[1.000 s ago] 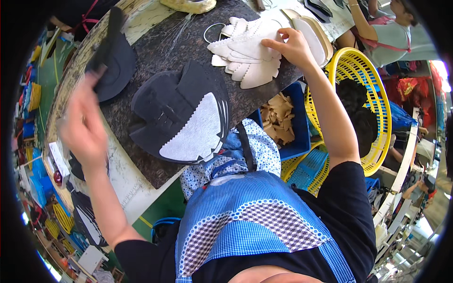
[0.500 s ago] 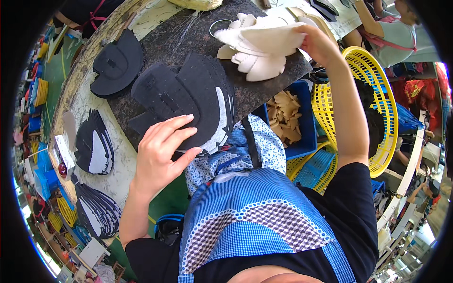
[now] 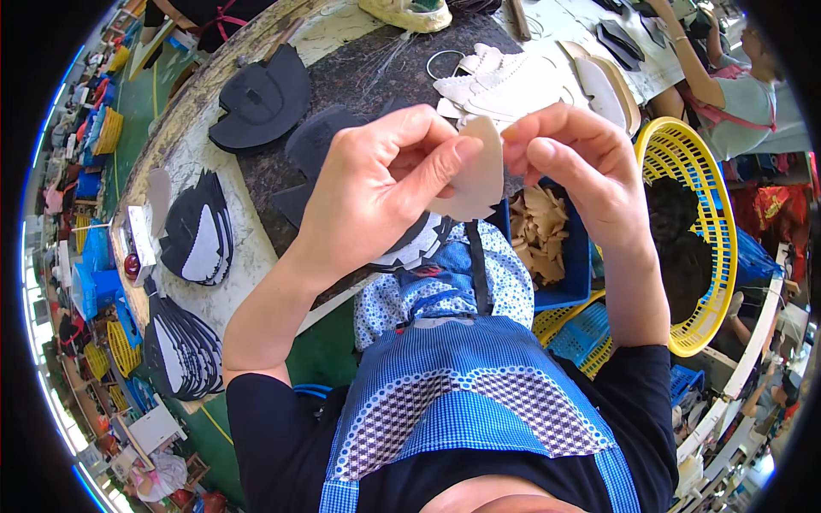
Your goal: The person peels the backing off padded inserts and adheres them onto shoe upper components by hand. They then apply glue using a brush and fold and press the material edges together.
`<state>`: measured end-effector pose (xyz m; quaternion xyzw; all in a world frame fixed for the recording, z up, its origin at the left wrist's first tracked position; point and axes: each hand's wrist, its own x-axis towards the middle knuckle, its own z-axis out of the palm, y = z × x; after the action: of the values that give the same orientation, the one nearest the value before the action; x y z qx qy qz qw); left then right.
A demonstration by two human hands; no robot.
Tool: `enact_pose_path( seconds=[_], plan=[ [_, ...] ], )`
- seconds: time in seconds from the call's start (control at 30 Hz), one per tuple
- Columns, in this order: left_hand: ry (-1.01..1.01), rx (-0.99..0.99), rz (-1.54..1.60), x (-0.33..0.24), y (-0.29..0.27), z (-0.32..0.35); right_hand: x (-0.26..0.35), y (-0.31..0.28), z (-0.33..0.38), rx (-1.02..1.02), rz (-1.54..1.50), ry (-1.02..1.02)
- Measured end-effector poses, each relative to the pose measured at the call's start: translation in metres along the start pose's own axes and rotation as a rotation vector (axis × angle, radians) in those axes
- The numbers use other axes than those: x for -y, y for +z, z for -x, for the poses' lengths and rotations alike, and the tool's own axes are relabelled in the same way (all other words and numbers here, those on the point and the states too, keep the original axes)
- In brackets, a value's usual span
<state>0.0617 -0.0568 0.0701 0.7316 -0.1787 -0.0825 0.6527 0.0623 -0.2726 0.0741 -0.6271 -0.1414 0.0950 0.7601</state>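
Hands met over one pale piece

Half a second earlier the left hand had rested at the black stack and the right hand had lifted an edge of the white pile; now both had come together at the centre of the frame. The left hand (image 3: 376, 192) pinched a single pale piece (image 3: 481, 171) between thumb and fingers, holding it upright, its notched edge downward. The right hand (image 3: 590, 167) was curled at the piece's right edge; whether it gripped could not be told. Attention had seemingly passed from the pile to this one piece, probably drawn from it.

The white pile (image 3: 496, 90) lay in the upper centre, on the dark slab (image 3: 368, 73). The black stack (image 3: 318, 141) sat left of centre, partly hidden behind the left hand. A blue bin (image 3: 580, 261) of tan scraps (image 3: 539, 231) stood right of centre, beside the yellow basket (image 3: 729, 231).
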Motion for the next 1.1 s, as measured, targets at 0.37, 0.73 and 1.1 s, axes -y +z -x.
enact_pose_path(
  seconds=[0.37, 0.73, 1.1],
  plan=[
    [0.245, 0.261, -0.080, -0.004, 0.008, 0.019, -0.010, -0.002, 0.015, 0.581, -0.218, 0.309],
    [1.079, -0.060, -0.847, 0.027, 0.012, 0.018, -0.052, 0.025, 0.028, 0.078, -0.102, 0.080],
    [0.284, -0.007, 0.998, 0.015, -0.018, 0.045, -0.117, -0.127, 0.089, -0.254, 1.281, 0.553]
  ],
)
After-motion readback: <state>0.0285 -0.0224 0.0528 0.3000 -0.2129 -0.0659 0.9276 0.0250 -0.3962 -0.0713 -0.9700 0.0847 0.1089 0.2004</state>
